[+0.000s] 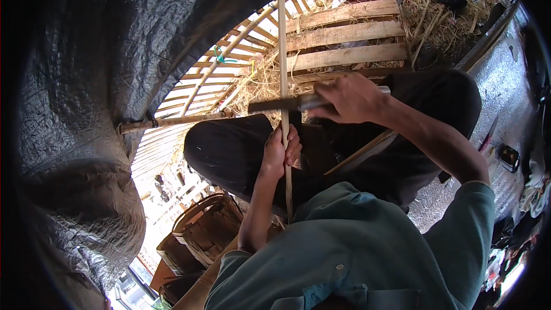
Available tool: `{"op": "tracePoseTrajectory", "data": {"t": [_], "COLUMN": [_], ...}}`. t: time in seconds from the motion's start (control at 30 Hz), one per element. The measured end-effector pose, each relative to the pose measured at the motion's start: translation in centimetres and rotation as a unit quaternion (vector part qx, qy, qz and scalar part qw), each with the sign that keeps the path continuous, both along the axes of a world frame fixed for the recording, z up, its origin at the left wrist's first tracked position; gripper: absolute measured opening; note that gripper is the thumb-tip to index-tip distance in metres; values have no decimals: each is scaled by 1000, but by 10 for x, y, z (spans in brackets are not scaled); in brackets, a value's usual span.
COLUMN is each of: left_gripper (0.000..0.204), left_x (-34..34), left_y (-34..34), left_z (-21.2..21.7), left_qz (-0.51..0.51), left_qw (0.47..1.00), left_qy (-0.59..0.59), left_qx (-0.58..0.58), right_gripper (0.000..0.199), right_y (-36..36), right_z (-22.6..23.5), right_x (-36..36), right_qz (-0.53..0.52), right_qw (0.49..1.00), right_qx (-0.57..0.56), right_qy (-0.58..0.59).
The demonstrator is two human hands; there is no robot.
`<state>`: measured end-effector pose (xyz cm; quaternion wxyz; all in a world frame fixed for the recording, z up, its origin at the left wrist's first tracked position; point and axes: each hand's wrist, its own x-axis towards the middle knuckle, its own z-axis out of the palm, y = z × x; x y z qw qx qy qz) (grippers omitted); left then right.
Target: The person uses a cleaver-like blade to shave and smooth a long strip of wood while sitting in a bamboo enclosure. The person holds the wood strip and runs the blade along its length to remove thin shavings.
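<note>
My left hand (282,148) is closed around a long pale bamboo stick (282,40), which runs upright through the picture from the top edge down to my lap. In my right hand (351,99) is the handle of a knife with a dark, flat blade (270,105). The blade lies across the stick just above my left fist and appears to touch it. Beneath my right forearm a second thin strip (360,152) slants across my lap. A dark block-like piece (314,143) sits between my legs, partly hidden.
A slatted wooden panel (347,37) lies ahead, with straw and scraps (427,40) beside it. Dark plastic sheeting (74,109) hangs at the left, near a bamboo pole (172,121). Woven baskets (209,227) stand at the lower left. A small dark object (508,158) lies at the right.
</note>
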<state>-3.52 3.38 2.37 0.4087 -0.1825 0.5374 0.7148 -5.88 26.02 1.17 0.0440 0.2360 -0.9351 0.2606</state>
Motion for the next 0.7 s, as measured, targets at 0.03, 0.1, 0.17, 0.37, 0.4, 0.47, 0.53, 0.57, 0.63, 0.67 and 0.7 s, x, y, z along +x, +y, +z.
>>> {"op": "tracePoseTrajectory", "data": {"t": [0.03,0.1,0.17,0.37,0.4,0.47,0.53,0.57,0.63,0.67,0.7], "left_gripper": [34,34,34,38,38,39,39,38,39,39,39], "left_x": [-3,-6,-2,-6,-7,-9,-7,-6,-6,-6,-7], "left_y": [2,6,3,3,2,4,5,5,4,3,3], "left_z": [2,3,-6,-10,-12,-15,-17,-18,-20,-20,-21], "left_qz": [-5,-24,-12,-12,-13,-18,-5,8,7,0,-8], "left_qw": [1000,999,999,999,999,997,997,996,996,995,993], "left_qy": [3,-1,-14,-16,-13,-36,-51,-68,-75,-73,-71], "left_qx": [1,-46,-28,44,46,67,61,52,51,72,94], "right_gripper": [48,51,49,44,46,47,50,50,52,52,50], "right_y": [3,8,15,24,21,15,4,3,1,3,10], "right_z": [-1,-4,-2,-6,-4,-6,-16,-17,-18,-18,-19], "right_x": [3,4,-10,-43,-36,-21,-11,-9,-7,-12,-24], "right_qz": [84,96,-13,-194,-111,-30,87,86,102,102,15], "right_qw": [996,991,994,980,993,999,994,994,990,990,995], "right_qx": [16,30,56,2,-1,2,30,32,41,41,62], "right_qy": [9,84,94,37,30,26,64,65,85,84,83]}}
